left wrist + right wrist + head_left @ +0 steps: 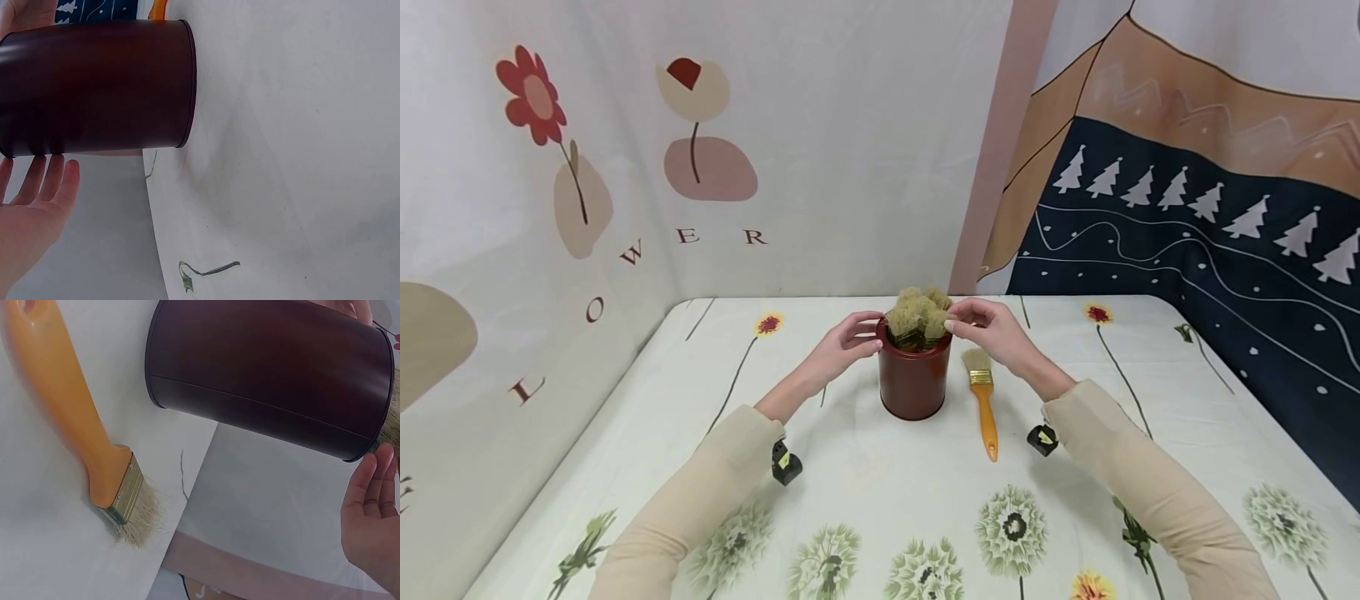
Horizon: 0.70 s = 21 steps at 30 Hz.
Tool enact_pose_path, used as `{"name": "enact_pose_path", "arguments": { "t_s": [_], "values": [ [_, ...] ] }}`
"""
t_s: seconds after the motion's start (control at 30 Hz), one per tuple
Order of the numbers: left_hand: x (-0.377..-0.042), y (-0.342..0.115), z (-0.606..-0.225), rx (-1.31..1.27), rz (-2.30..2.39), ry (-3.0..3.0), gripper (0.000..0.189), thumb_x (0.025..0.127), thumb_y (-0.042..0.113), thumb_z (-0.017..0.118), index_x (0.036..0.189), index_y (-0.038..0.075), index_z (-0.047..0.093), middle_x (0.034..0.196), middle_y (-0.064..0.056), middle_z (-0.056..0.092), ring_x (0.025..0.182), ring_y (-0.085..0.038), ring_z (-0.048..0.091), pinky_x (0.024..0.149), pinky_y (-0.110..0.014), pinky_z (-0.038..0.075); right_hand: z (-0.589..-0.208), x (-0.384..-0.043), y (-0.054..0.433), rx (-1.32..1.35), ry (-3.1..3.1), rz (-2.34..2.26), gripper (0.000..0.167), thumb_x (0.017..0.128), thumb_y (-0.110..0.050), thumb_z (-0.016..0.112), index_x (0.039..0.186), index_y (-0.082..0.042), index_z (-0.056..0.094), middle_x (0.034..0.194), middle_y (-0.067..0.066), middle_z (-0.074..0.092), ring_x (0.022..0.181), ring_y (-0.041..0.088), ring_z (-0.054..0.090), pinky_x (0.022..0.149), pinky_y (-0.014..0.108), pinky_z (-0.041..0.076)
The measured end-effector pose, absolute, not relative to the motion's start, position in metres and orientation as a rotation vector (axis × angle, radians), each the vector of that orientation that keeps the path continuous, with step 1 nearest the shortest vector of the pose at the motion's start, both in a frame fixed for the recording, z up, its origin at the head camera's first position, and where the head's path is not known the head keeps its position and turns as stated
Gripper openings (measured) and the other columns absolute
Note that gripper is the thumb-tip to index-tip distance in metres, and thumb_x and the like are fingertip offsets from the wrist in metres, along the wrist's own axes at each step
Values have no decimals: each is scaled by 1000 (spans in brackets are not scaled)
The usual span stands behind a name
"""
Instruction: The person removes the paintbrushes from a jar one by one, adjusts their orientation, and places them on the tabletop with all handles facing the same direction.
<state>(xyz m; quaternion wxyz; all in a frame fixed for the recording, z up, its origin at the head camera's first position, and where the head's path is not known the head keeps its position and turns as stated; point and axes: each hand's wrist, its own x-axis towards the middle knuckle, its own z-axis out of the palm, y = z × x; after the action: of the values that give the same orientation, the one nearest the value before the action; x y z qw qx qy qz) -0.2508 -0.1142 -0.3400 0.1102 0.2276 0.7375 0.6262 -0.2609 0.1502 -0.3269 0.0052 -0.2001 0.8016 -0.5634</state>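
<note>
A dark red can stands upright on the table, with a bunch of pale olive bristle heads sticking out of its top; what is below them is hidden inside. My left hand is at the left of the can's rim, and in the left wrist view its extended fingertips meet the can's side. On the opposite side, my right hand has its fingertips right at the rim and the bristles. Just right of the can lies a paintbrush with an orange handle, bristles pointing away from me.
The table is covered by a white cloth printed with flowers. Behind it hangs a pale printed curtain, and a dark blue one with white trees is at the right. Black wrist cameras sit under both sleeves.
</note>
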Motion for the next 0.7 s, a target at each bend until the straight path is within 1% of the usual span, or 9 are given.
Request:
{"name": "enact_pose_path", "arguments": {
  "t_s": [0.23, 0.53, 0.7],
  "values": [
    [-250, -115, -340, 670, 1833, 2172, 46, 90, 9, 52, 132, 4, 34, 130, -18, 38, 117, -28, 40, 92, -38, 37, -325, -260, 149, -640, 2498, -1780, 25, 85, -20, 60, 101, -1, 58, 94, 10, 57, 83, 24, 53, 73, 28, 47],
    [-251, -114, -340, 676, 1828, 2179, 47, 89, 9, 52, 132, 5, 34, 129, -18, 38, 117, -28, 40, 92, -38, 37, -321, -259, 149, -645, 2506, -1784, 26, 86, -21, 59, 102, -1, 59, 93, 9, 58, 84, 23, 54, 75, 30, 46],
    [-251, -114, -340, 671, 1823, 2186, 47, 89, 9, 52, 132, 5, 34, 129, -18, 38, 116, -27, 41, 92, -37, 37, -317, -256, 149, -651, 2492, -1804, 25, 85, -20, 60, 101, -1, 59, 97, 10, 58, 83, 23, 54, 74, 30, 46]
  ]
}}
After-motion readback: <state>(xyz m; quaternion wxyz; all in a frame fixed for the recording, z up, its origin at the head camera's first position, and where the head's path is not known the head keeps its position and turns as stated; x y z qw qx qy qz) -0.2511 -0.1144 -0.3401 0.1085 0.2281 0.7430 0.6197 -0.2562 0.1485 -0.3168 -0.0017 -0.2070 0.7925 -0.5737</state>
